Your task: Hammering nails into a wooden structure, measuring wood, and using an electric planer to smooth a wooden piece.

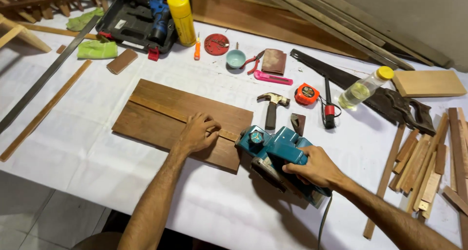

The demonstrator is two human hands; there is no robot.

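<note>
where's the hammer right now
In the head view, the hammer lies centre-right on the table, between the wooden board and the orange tape measure.

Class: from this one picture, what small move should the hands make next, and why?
Probably ease the teal electric planer onto the thin strip. The right hand grips its handle at the board's end, and the left hand pins the strip.
</note>
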